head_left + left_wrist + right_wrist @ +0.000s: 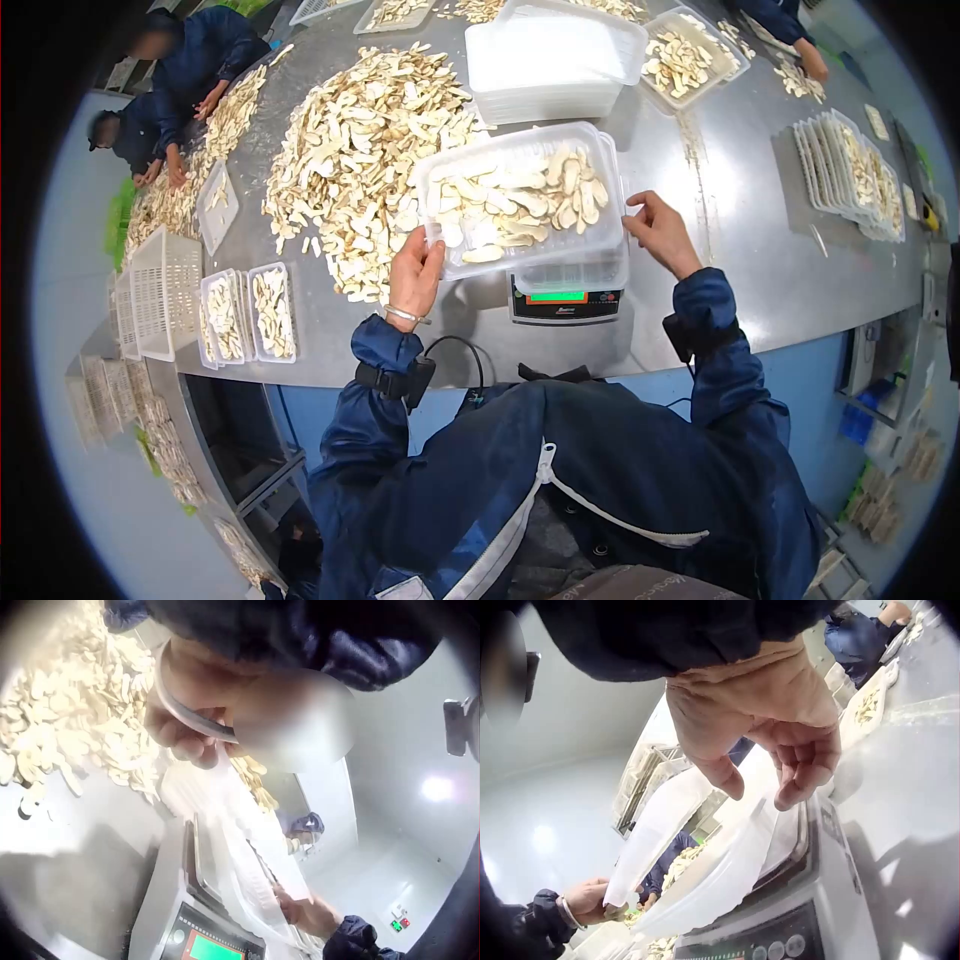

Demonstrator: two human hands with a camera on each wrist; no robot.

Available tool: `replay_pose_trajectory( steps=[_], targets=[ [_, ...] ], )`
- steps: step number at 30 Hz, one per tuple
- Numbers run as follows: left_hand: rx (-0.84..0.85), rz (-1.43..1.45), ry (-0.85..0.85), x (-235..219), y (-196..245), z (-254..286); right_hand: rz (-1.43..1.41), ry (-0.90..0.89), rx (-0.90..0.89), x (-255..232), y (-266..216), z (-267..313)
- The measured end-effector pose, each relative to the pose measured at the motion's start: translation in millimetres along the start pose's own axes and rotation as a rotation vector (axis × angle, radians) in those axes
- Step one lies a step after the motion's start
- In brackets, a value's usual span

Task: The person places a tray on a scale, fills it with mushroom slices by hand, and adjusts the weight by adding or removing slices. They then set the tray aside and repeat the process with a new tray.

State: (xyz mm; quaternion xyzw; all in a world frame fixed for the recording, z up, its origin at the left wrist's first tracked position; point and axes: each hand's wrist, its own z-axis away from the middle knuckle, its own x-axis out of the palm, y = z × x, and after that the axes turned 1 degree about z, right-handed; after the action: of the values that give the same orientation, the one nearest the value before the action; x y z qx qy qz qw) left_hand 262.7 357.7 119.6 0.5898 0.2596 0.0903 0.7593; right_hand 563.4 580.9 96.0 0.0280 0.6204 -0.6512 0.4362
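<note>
A clear plastic tray (520,200) of pale mushroom slices (570,195) is held tilted above a digital scale (565,305) with a lit green display. My left hand (415,275) grips its near left corner, thumb over the rim. At the tray's right edge is my right hand (662,235); the right wrist view shows its thumb and bent fingers apart, with nothing pinched between them. Another clear tray (590,275) sits on the scale, partly hidden under the raised one. A big heap of mushroom slices (350,150) lies just beyond my left hand.
Stacked empty trays (550,60) stand behind the scale. Filled trays (270,310) lie at the left edge, beside a white plastic basket (165,290). More filled trays (850,175) lean in a row at right. Other people (200,60) work across the metal table (740,290).
</note>
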Motion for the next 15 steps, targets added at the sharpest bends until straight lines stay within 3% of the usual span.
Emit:
replay_pose_trajectory(
  steps=[4,8,10,12,15],
  targets=[
    [0.03,-0.046,0.084,-11,2,2,0.179,0.111,-0.024,22,-8,3],
    [0.009,-0.033,0.06,-16,3,3,0.132,0.223,-0.05,14,10,2],
    [-0.01,0.054,0.045,-15,1,3,0.196,0.318,-0.147,-20,38,4],
    [-0.003,0.106,0.016,-9,-12,1,0.368,0.36,-0.035,-76,36,19],
    [-0.017,0.082,-0.068,-1,-29,-5,0.187,0.499,-0.15,-152,84,17]
  ],
)
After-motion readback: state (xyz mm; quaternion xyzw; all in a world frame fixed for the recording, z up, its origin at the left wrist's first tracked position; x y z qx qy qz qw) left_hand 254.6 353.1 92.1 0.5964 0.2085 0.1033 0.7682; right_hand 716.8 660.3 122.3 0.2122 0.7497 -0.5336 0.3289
